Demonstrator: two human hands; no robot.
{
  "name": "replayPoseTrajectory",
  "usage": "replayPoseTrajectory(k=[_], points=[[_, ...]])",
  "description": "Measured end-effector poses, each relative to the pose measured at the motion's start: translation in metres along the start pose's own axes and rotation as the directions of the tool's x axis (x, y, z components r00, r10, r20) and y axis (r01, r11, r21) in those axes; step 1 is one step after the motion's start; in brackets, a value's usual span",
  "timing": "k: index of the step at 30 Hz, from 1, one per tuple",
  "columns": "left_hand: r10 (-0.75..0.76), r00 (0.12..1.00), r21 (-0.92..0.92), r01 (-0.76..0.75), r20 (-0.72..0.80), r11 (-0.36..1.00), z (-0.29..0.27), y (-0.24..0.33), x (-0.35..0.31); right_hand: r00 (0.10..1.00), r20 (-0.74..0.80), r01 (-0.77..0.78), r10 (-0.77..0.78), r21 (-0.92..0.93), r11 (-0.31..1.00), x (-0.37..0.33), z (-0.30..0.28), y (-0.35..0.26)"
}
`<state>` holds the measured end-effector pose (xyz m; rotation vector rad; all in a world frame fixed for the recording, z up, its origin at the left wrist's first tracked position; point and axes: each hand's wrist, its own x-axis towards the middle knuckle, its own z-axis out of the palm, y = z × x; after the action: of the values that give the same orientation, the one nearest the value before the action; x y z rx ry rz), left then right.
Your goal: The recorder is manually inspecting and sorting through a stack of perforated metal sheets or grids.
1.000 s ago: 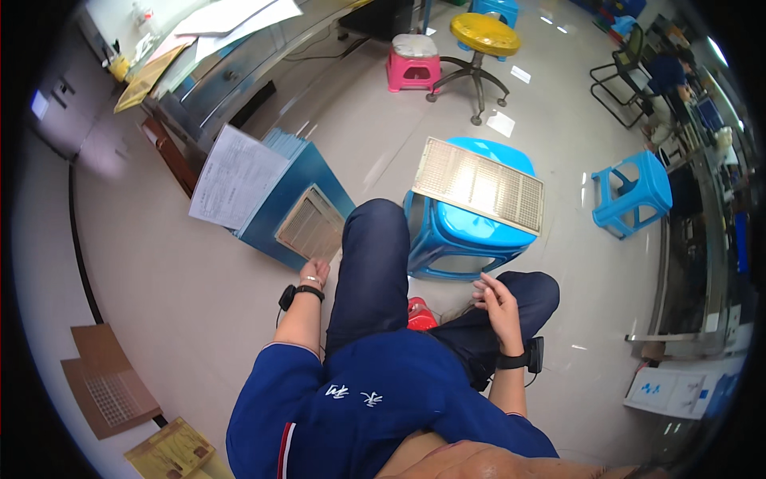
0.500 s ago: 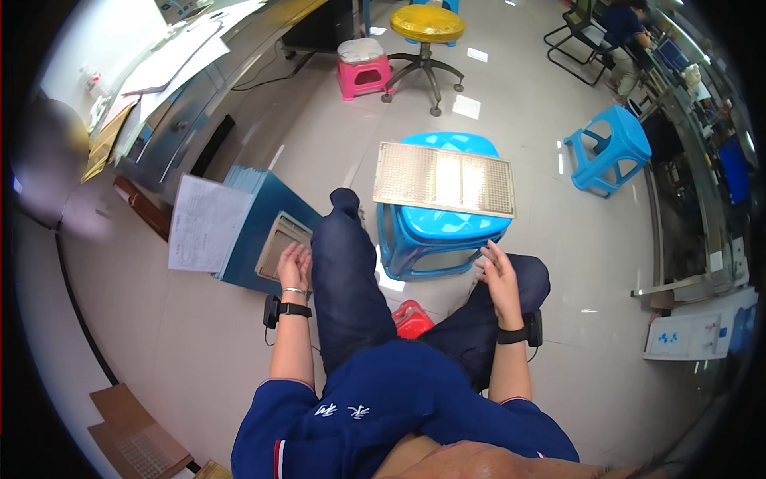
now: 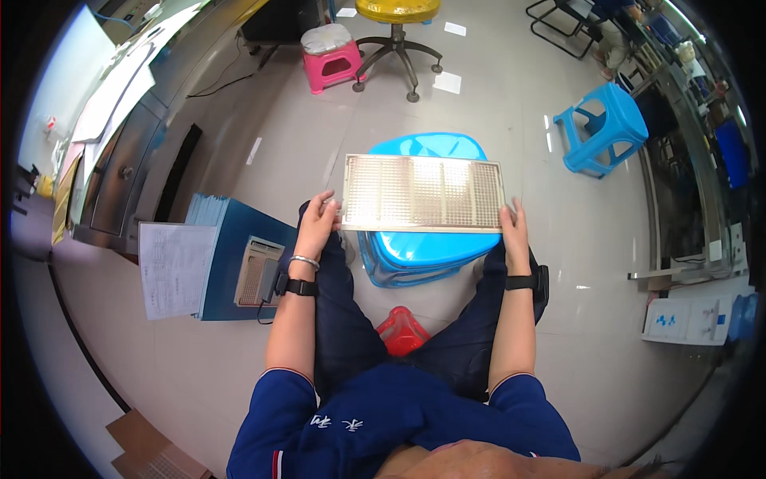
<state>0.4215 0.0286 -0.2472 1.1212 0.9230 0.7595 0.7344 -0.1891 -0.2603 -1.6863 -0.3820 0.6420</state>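
Note:
A flat rectangular gridded tray (image 3: 425, 194), cream-rimmed with many small shiny cells, lies across the top of a blue plastic stool (image 3: 423, 249) between my knees. My left hand (image 3: 317, 220) grips its left end, fingers at the edge. At the opposite end my right hand (image 3: 515, 231) holds the short edge, its thumb against the rim. The undersides of both grips are hidden.
Left of my leg stands a blue box (image 3: 227, 271) with papers and another gridded tray (image 3: 257, 271). A red stool (image 3: 403, 331) is between my legs. Farther off are a blue stool (image 3: 602, 132), a pink stool (image 3: 331, 60) and a yellow swivel stool (image 3: 396, 9). A workbench lines the right.
My hands have moved forward from beside my legs and taken hold of the gridded tray's two ends. The tray, slanted before, now lies nearly straight across the stool. The view has shifted.

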Motion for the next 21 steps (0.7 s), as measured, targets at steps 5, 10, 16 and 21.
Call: replayPoseTrajectory(k=[5,10,16,21], points=[[0.009,0.989,0.197,-0.038,0.145,0.98,0.011,-0.004,-0.007,0.996,-0.033,0.073,-0.077,-0.122,0.99,-0.013,0.0,0.011],[-0.083,0.961,0.218,0.025,0.262,0.976,0.012,-0.009,-0.029,0.997,-0.038,0.063,-0.063,0.009,0.998,-0.055,-0.028,0.012],[-0.097,0.961,0.106,0.071,0.26,0.992,0.022,-0.015,-0.065,0.998,-0.007,-0.057,0.058,0.087,0.995,-0.103,-0.053,0.01],[-0.185,0.962,-0.059,0.201,0.199,0.978,0.027,-0.019,-0.062,0.998,-0.005,-0.065,0.067,0.185,0.981,-0.105,-0.043,0.005]])
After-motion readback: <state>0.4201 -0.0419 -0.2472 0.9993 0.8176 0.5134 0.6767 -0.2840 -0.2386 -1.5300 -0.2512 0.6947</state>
